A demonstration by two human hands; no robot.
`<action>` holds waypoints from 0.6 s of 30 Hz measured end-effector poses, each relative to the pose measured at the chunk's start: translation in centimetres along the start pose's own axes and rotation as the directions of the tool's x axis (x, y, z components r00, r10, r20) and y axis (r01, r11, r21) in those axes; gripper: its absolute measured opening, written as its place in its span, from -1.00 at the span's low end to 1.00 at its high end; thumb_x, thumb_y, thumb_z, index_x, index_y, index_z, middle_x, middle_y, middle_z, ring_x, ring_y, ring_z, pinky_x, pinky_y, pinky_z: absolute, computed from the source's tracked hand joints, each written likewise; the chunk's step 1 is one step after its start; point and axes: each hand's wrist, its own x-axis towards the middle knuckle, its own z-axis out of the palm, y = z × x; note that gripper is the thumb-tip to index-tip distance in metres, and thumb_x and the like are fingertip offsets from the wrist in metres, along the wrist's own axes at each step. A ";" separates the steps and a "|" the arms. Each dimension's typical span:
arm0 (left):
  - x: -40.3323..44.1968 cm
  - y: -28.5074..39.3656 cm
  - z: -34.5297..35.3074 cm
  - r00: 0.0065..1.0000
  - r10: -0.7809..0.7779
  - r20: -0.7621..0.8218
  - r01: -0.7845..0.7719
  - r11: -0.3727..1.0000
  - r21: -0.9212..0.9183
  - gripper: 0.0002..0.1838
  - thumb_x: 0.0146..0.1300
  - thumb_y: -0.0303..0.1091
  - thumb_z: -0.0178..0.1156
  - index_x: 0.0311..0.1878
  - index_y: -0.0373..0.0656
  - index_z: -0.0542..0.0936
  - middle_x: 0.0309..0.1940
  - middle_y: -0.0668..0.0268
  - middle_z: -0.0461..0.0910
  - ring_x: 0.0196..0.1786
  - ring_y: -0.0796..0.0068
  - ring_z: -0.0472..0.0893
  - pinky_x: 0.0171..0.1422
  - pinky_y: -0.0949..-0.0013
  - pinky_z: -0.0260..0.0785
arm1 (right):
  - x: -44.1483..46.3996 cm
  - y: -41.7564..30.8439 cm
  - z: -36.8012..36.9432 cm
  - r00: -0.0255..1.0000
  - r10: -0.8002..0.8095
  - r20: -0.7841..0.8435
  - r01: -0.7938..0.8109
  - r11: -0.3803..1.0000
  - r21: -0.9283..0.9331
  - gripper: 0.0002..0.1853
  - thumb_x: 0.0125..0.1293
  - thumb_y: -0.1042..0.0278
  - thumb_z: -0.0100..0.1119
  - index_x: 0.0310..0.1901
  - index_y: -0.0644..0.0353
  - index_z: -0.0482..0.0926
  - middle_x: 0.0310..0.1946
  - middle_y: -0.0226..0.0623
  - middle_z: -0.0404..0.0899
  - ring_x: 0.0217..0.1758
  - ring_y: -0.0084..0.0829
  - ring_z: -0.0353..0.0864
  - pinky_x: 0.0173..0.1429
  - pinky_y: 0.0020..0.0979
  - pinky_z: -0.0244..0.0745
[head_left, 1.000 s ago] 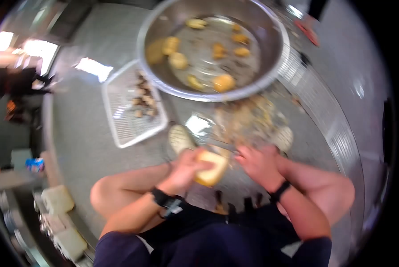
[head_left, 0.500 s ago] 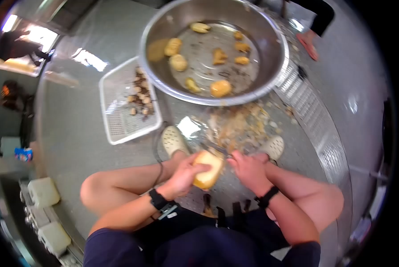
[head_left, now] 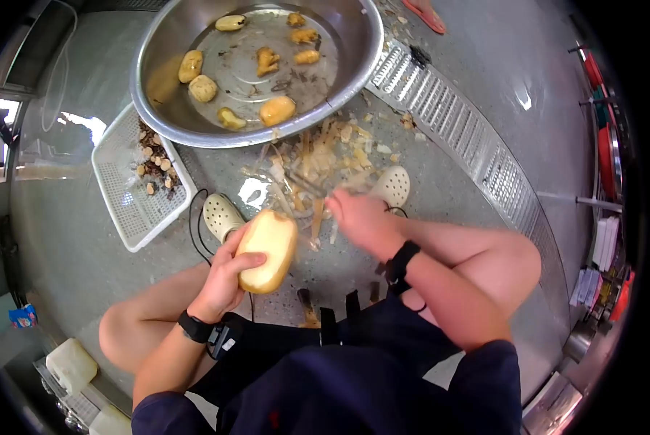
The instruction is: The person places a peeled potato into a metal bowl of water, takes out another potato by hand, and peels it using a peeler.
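My left hand (head_left: 221, 284) is wrapped round a large, partly peeled potato (head_left: 273, 243), thumb across its pale flesh. Brownish skin remains along its edge. To the right, apart from the potato, my right hand (head_left: 361, 220) is closed on a peeler (head_left: 305, 183), whose blurred metal end points up and left over the floor. Strips of peel (head_left: 321, 156) lie scattered beneath it. Beyond both hands stands a wide metal basin (head_left: 145, 87) with several potatoes, one of them a yellow potato (head_left: 277, 111), and knobbly ginger pieces (head_left: 267, 61) in a little water.
A white plastic basket (head_left: 118, 206) with small cut pieces sits left of the basin. A metal drain grate (head_left: 470, 145) curves along the right. My feet wear cream clogs (head_left: 222, 215). Another person's foot in a red sandal (head_left: 428, 16) is at the top. White jugs (head_left: 71, 365) stand lower left.
The peeler has come away from the potato, up and left of my right hand. My left hand has moved left with the potato. The view has shifted, so the basin appears further left.
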 end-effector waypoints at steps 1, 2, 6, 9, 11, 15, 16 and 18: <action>0.5 -0.5 -0.3 0.998 0.053 -0.029 -0.051 0.996 0.067 -0.16 0.18 -0.37 0.24 0.57 -0.25 0.24 0.32 0.05 0.53 0.21 0.14 0.67 0.23 0.14 0.63 | 0.2 -0.4 0.3 1.000 -0.024 -0.007 0.024 0.999 0.043 -0.64 0.63 0.05 -0.08 -0.16 0.21 0.47 -0.48 0.09 0.63 -0.39 0.17 0.66 -0.27 0.09 0.52; 0.5 -0.1 -0.5 0.998 0.056 -0.032 -0.055 0.997 0.056 -0.15 0.17 -0.36 0.24 0.57 -0.25 0.23 0.32 0.05 0.53 0.21 0.12 0.67 0.22 0.13 0.63 | 0.0 -0.7 0.9 0.999 -0.028 -0.015 0.030 0.995 0.092 -0.65 0.63 0.05 -0.07 -0.16 0.20 0.47 -0.47 0.09 0.63 -0.39 0.18 0.65 -0.27 0.10 0.52; 0.4 0.4 -0.7 0.996 0.093 -0.003 -0.093 0.995 0.020 -0.10 0.14 -0.29 0.27 0.58 -0.25 0.21 0.30 0.03 0.54 0.21 0.06 0.67 0.17 0.08 0.65 | -0.2 -2.4 -0.8 0.996 0.016 -0.091 0.009 0.963 0.268 -0.66 0.61 0.03 -0.04 -0.16 0.17 0.45 -0.47 0.08 0.63 -0.39 0.19 0.64 -0.27 0.11 0.50; 0.0 1.0 -1.1 0.998 0.058 0.040 -0.057 0.998 -0.012 -0.09 0.11 -0.33 0.27 0.58 -0.29 0.22 0.32 0.05 0.54 0.30 0.15 0.61 0.34 0.15 0.52 | -1.5 -5.0 -3.6 0.994 -0.101 -0.041 0.108 0.961 0.254 -0.69 0.57 0.02 0.03 -0.15 0.13 0.46 -0.42 -0.02 0.66 -0.37 0.10 0.66 -0.31 0.05 0.50; 0.0 1.5 -1.7 0.998 0.029 0.064 -0.028 0.999 -0.015 -0.07 0.07 -0.36 0.27 0.57 -0.33 0.23 0.32 0.06 0.55 0.34 0.20 0.59 0.44 0.20 0.44 | -2.6 -6.3 -4.8 0.962 -0.262 -0.073 0.271 0.939 0.212 -0.73 0.51 0.09 0.14 -0.09 0.14 0.52 -0.37 -0.12 0.67 -0.32 -0.02 0.68 -0.27 -0.04 0.50; -0.3 2.2 -2.5 0.993 0.001 0.121 -0.003 1.000 0.022 -0.01 -0.11 -0.38 0.26 0.53 -0.41 0.28 0.26 0.07 0.60 0.31 0.22 0.61 0.46 0.27 0.40 | -3.2 -6.3 -5.2 0.888 -0.458 -0.042 0.460 0.886 0.062 -0.76 0.43 0.13 0.26 -0.08 0.09 0.55 -0.32 -0.30 0.65 -0.31 -0.19 0.69 -0.28 -0.18 0.51; -0.2 2.3 -2.6 0.990 0.008 0.142 -0.012 1.000 0.028 0.01 -0.16 -0.37 0.26 0.52 -0.43 0.30 0.24 0.07 0.61 0.30 0.22 0.61 0.46 0.29 0.38 | -3.2 -6.0 -5.1 0.869 -0.491 -0.061 0.494 0.868 0.054 -0.75 0.44 0.07 0.23 -0.12 0.07 0.53 -0.36 -0.32 0.61 -0.34 -0.19 0.68 -0.31 -0.18 0.51; -0.1 2.7 -3.1 0.981 -0.040 0.187 0.018 0.993 0.117 0.03 -0.26 -0.35 0.25 0.48 -0.45 0.37 0.27 0.07 0.59 0.29 0.24 0.60 0.46 0.32 0.37 | -3.0 -5.5 -5.0 0.827 -0.554 -0.096 0.559 0.828 0.035 -0.69 0.47 -0.05 0.17 -0.20 0.02 0.49 -0.44 -0.35 0.53 -0.40 -0.21 0.66 -0.38 -0.17 0.51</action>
